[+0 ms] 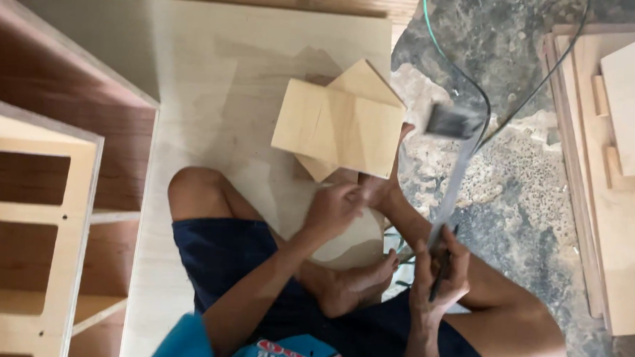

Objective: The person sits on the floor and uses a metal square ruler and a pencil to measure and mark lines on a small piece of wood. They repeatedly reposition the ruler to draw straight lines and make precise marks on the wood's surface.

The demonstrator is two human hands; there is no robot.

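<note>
Two small plywood squares [338, 129]; one hammer [452, 171]; two cables [481, 100]; one large panel [215, 64].

No packages, labels, signs or screens in view, only bare wood panels, floor, cables
</note>
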